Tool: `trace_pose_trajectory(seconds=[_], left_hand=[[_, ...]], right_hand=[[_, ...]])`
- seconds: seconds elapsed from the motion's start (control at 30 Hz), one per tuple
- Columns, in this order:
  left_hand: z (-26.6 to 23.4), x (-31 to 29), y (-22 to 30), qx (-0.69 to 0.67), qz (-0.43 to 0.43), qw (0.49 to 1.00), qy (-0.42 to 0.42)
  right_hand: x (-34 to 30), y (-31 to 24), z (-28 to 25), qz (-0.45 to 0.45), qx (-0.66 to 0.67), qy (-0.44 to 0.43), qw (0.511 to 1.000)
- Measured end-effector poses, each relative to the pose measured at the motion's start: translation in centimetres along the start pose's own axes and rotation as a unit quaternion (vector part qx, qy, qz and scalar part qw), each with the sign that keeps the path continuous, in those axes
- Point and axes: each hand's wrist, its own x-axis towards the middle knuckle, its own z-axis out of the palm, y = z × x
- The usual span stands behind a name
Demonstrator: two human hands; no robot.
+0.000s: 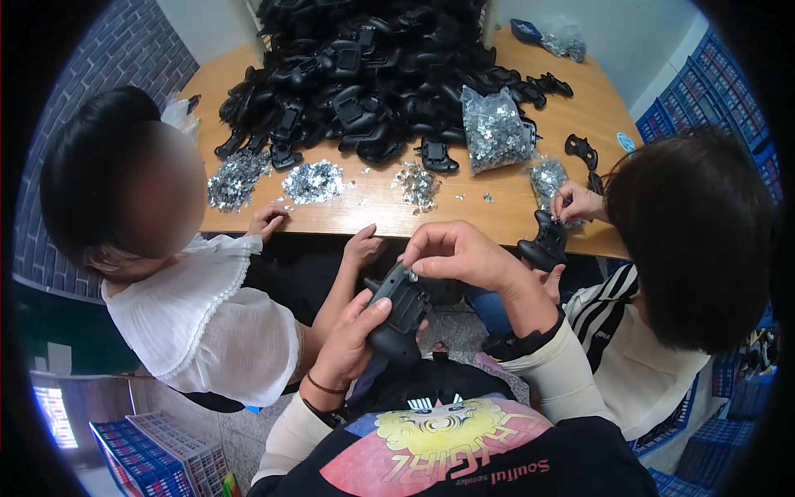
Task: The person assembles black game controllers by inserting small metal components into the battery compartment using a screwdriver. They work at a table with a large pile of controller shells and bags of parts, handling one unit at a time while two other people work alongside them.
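My left hand is closed around a black game controller, held in front of my chest above the lap. An open rectangular recess shows on the side facing me. At the controller's upper edge, my right hand pinches a small shiny metal piece, thumb and forefinger together. Whether that piece touches the shell is hard to make out. On the table ahead lie loose heaps of similar small metal pieces, the nearest being one pile.
A big mound of black controllers covers the back of the wooden table. Clear bags of metal pieces stand at the right. One person sits at my left; another, at my right, holds a controller. Blue boxes stand lower left.
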Motion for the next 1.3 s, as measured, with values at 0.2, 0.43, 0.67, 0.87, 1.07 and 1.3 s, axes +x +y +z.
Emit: trace_pose_trajectory(seconds=[0.2,0.43,0.67,0.87,1.07,1.3], left_hand=[[0.4,0.5,-0.6,0.015,0.071,0.997,0.03],[0.9,1.3,-0.5,0.031,0.118,0.99,0.067],[-0.4,1.1,-1.0,0.074,0.077,0.992,0.06],[0.1,1.3,-0.9,0.118,0.096,0.986,0.067],[2.1,1.3,0.1,0.152,0.079,0.981,0.092],[2.1,1.6,-0.2,0.047,0.065,0.991,0.103]], right_hand=[[-0.2,-0.1,-0.4,-0.037,-0.062,0.046,0.996],[-0.5,-2.2,1.2,-0.071,-0.228,0.086,0.967],[-0.1,-1.9,2.0,-0.105,-0.322,0.085,0.937],[0.2,-1.8,2.3,-0.101,-0.381,0.103,0.913],[0.1,-1.2,3.4,-0.125,-0.494,0.13,0.85],[-0.5,-0.1,3.6,-0.153,-0.425,0.185,0.873]])
